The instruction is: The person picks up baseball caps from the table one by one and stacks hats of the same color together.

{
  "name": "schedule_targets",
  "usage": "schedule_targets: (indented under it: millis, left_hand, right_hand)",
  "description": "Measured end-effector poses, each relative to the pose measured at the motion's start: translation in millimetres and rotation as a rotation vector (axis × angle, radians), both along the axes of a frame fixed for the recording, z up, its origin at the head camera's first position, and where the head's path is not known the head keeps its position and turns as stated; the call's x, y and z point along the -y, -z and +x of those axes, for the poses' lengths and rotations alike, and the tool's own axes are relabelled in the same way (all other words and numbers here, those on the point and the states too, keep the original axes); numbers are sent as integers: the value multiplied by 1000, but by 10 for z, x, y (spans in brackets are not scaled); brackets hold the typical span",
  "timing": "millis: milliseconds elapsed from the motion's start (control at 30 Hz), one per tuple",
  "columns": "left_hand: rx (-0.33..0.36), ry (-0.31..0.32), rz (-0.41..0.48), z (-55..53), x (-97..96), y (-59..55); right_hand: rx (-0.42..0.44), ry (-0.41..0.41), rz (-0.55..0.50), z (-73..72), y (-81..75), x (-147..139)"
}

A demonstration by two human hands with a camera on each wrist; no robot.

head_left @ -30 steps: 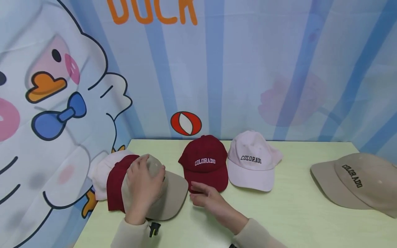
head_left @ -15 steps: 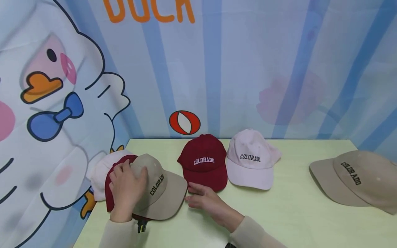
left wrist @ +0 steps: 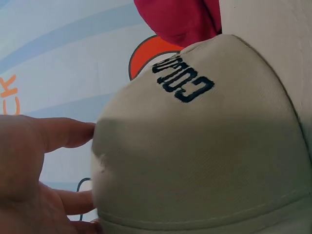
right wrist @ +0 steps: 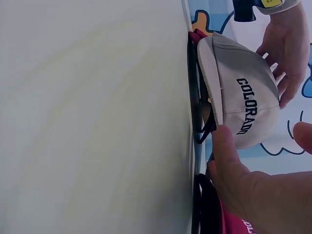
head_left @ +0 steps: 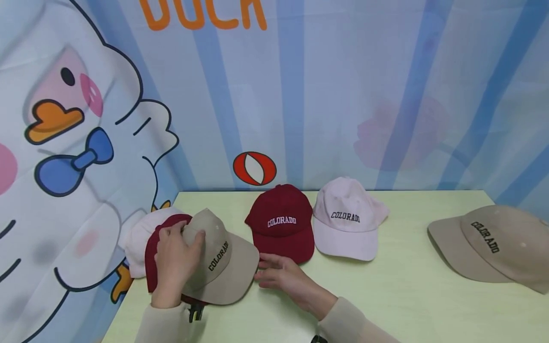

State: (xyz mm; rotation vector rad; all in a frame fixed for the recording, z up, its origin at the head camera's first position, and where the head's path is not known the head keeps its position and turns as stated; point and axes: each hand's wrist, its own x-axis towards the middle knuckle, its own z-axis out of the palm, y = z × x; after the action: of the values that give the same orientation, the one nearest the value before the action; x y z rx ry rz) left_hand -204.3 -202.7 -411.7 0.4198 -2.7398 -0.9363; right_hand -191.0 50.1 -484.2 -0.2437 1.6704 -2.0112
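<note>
A tan baseball cap (head_left: 214,252) with dark COLORADO lettering is on the left of the table, overlapping a dark red cap (head_left: 151,259) and a white cap (head_left: 139,240) behind it. My left hand (head_left: 177,262) holds the back of the tan crown between thumb and fingers. The left wrist view shows those fingertips (left wrist: 78,134) right at the fabric. My right hand (head_left: 296,286), fingers extended and thumb apart, has its fingertips at the edge of the tan brim. In the right wrist view the brim (right wrist: 210,80) sits just beyond an outstretched finger.
A second dark red cap (head_left: 280,214) and a pale pink cap (head_left: 345,219) stand side by side at the back middle of the pale table (head_left: 411,309). Another tan cap (head_left: 497,247) lies at the far right. A printed duck curtain (head_left: 334,95) hangs behind.
My left hand has slid left, from the top of the tan crown to its back, uncovering the lettering. My right hand has shifted slightly left to the brim edge.
</note>
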Motion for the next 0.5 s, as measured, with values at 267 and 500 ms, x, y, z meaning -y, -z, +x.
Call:
schedule_targets:
  millis: [267,500]
  left_hand:
    - [-45,8,137,14,33,-49]
    - [-125,16,198,25,-3,-120]
  right_hand:
    - [29,-1,-54,-11,5,-19]
    - [35,-16,-90,-3,15,-48]
